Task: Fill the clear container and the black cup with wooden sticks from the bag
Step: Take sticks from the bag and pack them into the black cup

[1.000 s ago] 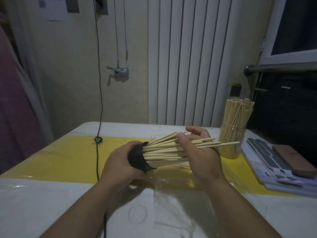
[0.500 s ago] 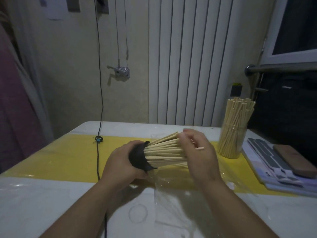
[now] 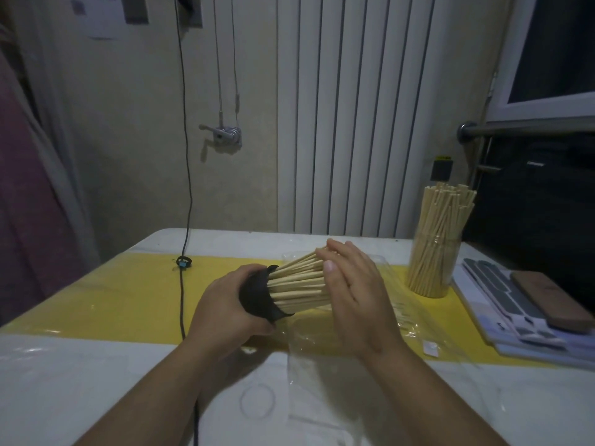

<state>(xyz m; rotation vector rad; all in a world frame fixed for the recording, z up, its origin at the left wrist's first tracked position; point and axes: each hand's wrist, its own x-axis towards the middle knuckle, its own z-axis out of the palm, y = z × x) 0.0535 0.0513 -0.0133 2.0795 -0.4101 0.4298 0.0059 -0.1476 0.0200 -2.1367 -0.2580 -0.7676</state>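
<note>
- Head view: the left hand (image 3: 225,304) is gripping the black cup (image 3: 257,296), tipped sideways above the surface (image 3: 96,365); the right hand (image 3: 354,297), fingers straight, is pressing flat against the wooden sticks (image 3: 297,283).
- A second ago several sticks were jutting out; now they are sitting level, so the cup is looking full.
- The clear container (image 3: 433,265) is standing packed at the right; the bag (image 3: 322,365) is lying underneath.
</note>
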